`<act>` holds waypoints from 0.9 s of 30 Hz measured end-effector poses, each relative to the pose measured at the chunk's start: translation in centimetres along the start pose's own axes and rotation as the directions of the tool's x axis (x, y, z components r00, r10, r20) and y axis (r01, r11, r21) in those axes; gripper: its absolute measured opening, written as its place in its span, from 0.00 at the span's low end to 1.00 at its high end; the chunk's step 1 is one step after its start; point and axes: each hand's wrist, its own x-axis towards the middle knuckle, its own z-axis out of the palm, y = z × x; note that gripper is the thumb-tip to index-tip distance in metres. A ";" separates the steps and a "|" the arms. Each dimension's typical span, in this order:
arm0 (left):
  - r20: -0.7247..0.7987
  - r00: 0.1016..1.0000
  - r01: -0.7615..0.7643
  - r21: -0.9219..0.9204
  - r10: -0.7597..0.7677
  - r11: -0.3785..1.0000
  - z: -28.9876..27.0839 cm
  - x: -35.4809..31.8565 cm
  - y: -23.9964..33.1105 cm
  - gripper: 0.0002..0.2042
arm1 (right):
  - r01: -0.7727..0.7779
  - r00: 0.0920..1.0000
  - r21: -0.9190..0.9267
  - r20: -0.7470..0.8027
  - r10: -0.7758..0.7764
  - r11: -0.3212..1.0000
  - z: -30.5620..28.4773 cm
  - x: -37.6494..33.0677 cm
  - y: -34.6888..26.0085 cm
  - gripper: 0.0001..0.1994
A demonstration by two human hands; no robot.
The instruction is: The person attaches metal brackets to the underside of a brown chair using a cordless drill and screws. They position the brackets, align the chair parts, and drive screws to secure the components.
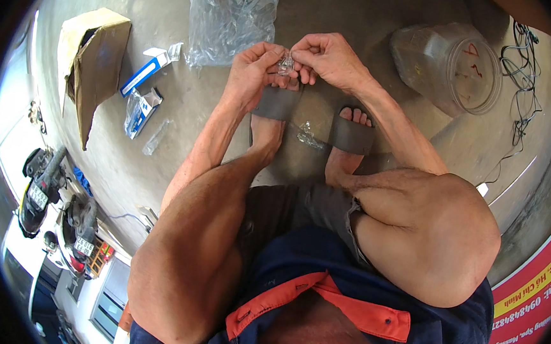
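In front of my left foot, my left hand (257,67) and my right hand (327,59) meet. Both are closed, with fingertips pinching a small, clear, crinkled plastic piece (285,64) between them. Its exact kind is too small to make out. Another clear, shiny crumpled plastic piece (308,136) lies on the floor between my sandalled feet. A large clear plastic bag (230,18) is spread flat just beyond my left hand.
Left of the bag are an open cardboard box (108,58), a blue-and-white carton (145,75), another torn carton (144,113) and a clear sleeve (156,137). At right, a big clear jar (420,64) lies tipped beside tangled black cables (521,80).
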 end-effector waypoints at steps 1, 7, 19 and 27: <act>-0.005 1.000 0.003 0.014 -0.003 1.000 0.1 0.1 0.1 0.08 | 0.001 1.000 -0.004 -0.005 -0.001 1.000 -0.1 0.0 0.0 0.09; -0.006 0.999 -0.035 0.211 0.037 0.977 0.9 0.5 0.7 0.06 | 0.029 0.996 -0.057 -0.078 -0.033 0.998 -0.3 -0.6 -0.2 0.08; -0.137 0.929 -0.172 0.664 0.345 0.728 4.3 4.3 -3.0 0.04 | -0.139 0.814 0.167 -0.542 0.208 0.976 0.3 1.5 2.8 0.08; 0.044 0.998 -0.068 0.532 0.052 0.844 4.7 5.2 -2.7 0.09 | 0.114 0.916 -0.365 -0.323 -0.240 0.924 -4.6 -1.4 6.1 0.16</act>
